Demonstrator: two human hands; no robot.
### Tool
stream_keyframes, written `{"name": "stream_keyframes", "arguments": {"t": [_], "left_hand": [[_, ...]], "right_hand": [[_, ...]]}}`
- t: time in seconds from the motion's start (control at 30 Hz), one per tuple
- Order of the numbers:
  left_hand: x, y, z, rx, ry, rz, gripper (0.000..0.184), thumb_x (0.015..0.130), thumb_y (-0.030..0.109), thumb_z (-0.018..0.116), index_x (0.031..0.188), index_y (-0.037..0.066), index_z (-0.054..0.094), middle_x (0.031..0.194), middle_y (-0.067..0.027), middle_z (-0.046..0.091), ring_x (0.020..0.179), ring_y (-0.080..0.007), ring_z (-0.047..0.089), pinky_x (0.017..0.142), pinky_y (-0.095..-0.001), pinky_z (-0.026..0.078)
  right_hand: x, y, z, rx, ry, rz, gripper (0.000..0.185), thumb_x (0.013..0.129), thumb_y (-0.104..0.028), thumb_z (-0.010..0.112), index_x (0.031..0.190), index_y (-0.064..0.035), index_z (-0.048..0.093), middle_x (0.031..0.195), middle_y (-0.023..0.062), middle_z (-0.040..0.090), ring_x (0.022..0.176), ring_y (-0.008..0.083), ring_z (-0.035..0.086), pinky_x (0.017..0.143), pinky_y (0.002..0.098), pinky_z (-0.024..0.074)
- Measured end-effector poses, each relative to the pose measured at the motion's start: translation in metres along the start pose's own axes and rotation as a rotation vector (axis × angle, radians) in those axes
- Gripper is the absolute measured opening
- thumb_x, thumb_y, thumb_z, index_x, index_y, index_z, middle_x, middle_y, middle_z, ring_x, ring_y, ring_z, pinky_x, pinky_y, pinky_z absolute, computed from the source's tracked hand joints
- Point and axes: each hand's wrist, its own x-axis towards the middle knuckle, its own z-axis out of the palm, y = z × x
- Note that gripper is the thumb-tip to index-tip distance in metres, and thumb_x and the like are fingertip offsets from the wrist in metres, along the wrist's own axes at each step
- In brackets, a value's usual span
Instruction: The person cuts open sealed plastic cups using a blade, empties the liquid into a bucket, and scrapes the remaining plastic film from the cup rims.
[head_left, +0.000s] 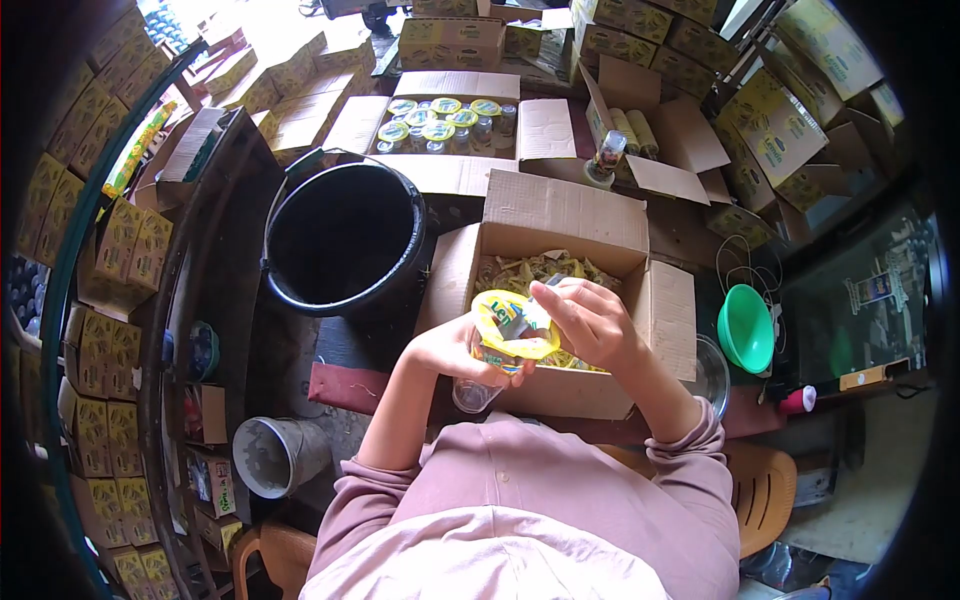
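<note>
Over the near left corner of the open box [566, 212], a clear cup [492, 355] with a yellow top [514, 325] is held up in the left hand [452, 346]. The left thumb and fingers wrap around the cup, just under the yellow top, and grip it. So the cup is between the two hands, and the left hand is the nearer one. The right hand [592, 318] is at the far right side of the yellow top. Its thumb and finger pinch a small gray thing [551, 284]. I cannot tell what that is, or if this hand touches the top too.

The yellow top faces up. The cup's long way seems to run down from it, with a lean toward the person's belly. A clear round end [475, 395] pokes out below the left hand; I cannot tell if it belongs to this cup.

Thin yellow bits [590, 268] lie inside the box. Past its far edge, more cups [440, 125] have tops like this one. A black bucket [340, 200] stands by its left edge, and a green bowl [747, 330] is off past its right edge.
</note>
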Motion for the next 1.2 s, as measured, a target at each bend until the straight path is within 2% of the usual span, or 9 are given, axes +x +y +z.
{"name": "stream_keyframes", "arguments": {"t": [0.37,0.47,0.5,0.53,0.6,0.73,0.77,0.87,1.2], "left_hand": [[0.021,-0.028,-0.008,-0.480,-0.337,0.164,0.050,0.066,0.024,0.073,0.103,-0.002,0.052,0.081,-0.0095,0.058,0.071,-0.0167,0.058,0.060,-0.0264,0.047],[0.015,-0.008,-0.016,-0.107,-0.121,0.119,0.053,0.066,0.024,0.073,0.106,-0.002,0.050,0.084,-0.0107,0.058,0.075,-0.0174,0.059,0.063,-0.0264,0.048],[0.013,-0.008,-0.024,0.022,-0.038,0.095,0.056,0.068,0.023,0.072,0.112,0.000,0.046,0.095,-0.0118,0.057,0.084,-0.0167,0.058,0.070,-0.0271,0.049],[0.007,0.004,-0.013,0.155,0.228,0.115,0.064,0.069,0.021,0.071,0.120,0.000,0.039,0.106,-0.0115,0.054,0.091,-0.0167,0.056,0.078,-0.0290,0.047],[0.011,0.008,-0.003,0.356,0.477,0.342,0.072,0.067,0.021,0.073,0.124,0.000,0.034,0.113,-0.0104,0.050,0.097,-0.0169,0.053,0.082,-0.0309,0.046],[0.014,0.008,0.017,1.089,0.803,0.319,0.067,0.064,0.016,0.073,0.118,-0.003,0.039,0.099,-0.0178,0.059,0.093,-0.0270,0.060,0.080,-0.0351,0.047],[0.020,0.007,0.021,1.036,0.897,0.330,0.060,0.062,0.014,0.073,0.111,-0.004,0.044,0.091,-0.0204,0.060,0.088,-0.0320,0.061,0.077,-0.0361,0.049],[0.026,-0.006,0.014,0.987,1.047,0.383,0.057,0.060,0.012,0.074,0.107,-0.003,0.046,0.090,-0.0192,0.061,0.083,-0.0317,0.062,0.073,-0.0358,0.050],[0.023,-0.005,0.013,1.035,1.033,0.410,0.052,0.059,0.009,0.074,0.104,-0.002,0.048,0.088,-0.0179,0.061,0.082,-0.0309,0.063,0.071,-0.0351,0.050]], "right_hand": [[-0.004,0.003,0.011,0.121,0.047,0.100,0.055,0.065,-0.002,0.063,0.119,0.0045,0.051,0.072,0.0072,0.058,0.065,0.0182,0.059,0.060,0.0312,0.0507],[-0.001,0.004,0.004,0.060,0.026,0.141,0.057,0.065,0.001,0.063,0.120,0.0042,0.049,0.069,0.0080,0.057,0.064,0.0198,0.058,0.058,0.0321,0.0496],[0.000,0.008,0.003,0.028,0.057,0.121,0.059,0.065,0.001,0.063,0.122,0.0041,0.048,0.068,0.0076,0.056,0.061,0.0193,0.056,0.057,0.0316,0.0487],[-0.002,0.011,0.002,-0.020,0.042,0.130,0.060,0.065,0.002,0.062,0.123,0.0040,0.047,0.068,0.0075,0.056,0.060,0.0190,0.056,0.057,0.0314,0.0485],[-0.006,0.016,0.001,-0.119,0.013,0.146,0.061,0.065,0.002,0.062,0.124,0.0038,0.046,0.067,0.0072,0.055,0.059,0.0185,0.054,0.057,0.0308,0.0483],[0.000,0.017,0.009,-0.125,0.005,0.102,0.058,0.068,0.001,0.060,0.124,0.0034,0.046,0.065,0.0053,0.055,0.059,0.0162,0.054,0.059,0.0300,0.0484],[0.002,0.016,0.011,-0.146,0.013,0.092,0.057,0.069,0.000,0.059,0.125,0.0033,0.046,0.064,0.0048,0.055,0.059,0.0157,0.054,0.061,0.0299,0.0485],[0.004,0.015,0.014,-0.146,0.005,0.079,0.059,0.068,0.001,0.059,0.125,0.0034,0.045,0.064,0.0046,0.055,0.059,0.0156,0.055,0.061,0.0297,0.0486],[0.004,0.020,0.013,-0.152,-0.077,0.065,0.061,0.067,0.004,0.059,0.126,0.0051,0.043,0.056,0.0023,0.046,0.054,0.0133,0.051,0.056,0.0287,0.0470]]}}
